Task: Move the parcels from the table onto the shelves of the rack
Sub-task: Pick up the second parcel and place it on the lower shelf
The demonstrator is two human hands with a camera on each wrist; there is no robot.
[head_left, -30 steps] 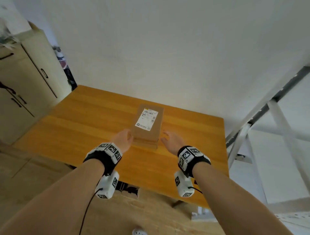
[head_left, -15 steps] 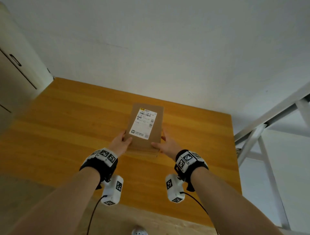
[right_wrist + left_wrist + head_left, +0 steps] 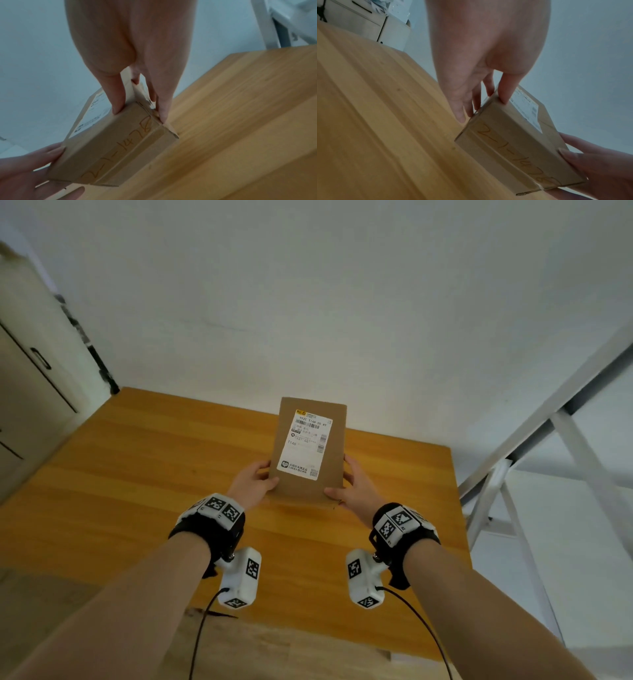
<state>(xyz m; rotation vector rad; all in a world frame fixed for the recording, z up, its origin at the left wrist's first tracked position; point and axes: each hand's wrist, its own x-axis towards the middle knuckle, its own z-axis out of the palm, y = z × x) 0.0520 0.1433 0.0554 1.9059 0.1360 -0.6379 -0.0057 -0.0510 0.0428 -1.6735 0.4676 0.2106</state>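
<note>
A flat brown cardboard parcel (image 3: 310, 446) with a white shipping label is held above the wooden table (image 3: 137, 474), its far end tipped up. My left hand (image 3: 251, 484) grips its left near edge, thumb on top and fingers underneath. My right hand (image 3: 356, 491) grips the right near edge the same way. In the left wrist view the parcel (image 3: 513, 146) shows handwritten orange numbers on its near side under my left hand (image 3: 481, 75). The right wrist view shows the parcel (image 3: 120, 143) pinched by my right hand (image 3: 137, 75). The white rack (image 3: 534, 440) stands to the right.
A beige cabinet (image 3: 30, 392) with dark handles stands at the left beside the table. A white wall (image 3: 308, 302) runs behind the table. The rack's slanted white beams (image 3: 582, 460) reach close to the table's right edge.
Both hands closed on the parcel's near corners and lifted it off the table, tilting its far end upward. The head view swung slightly right and closer.
</note>
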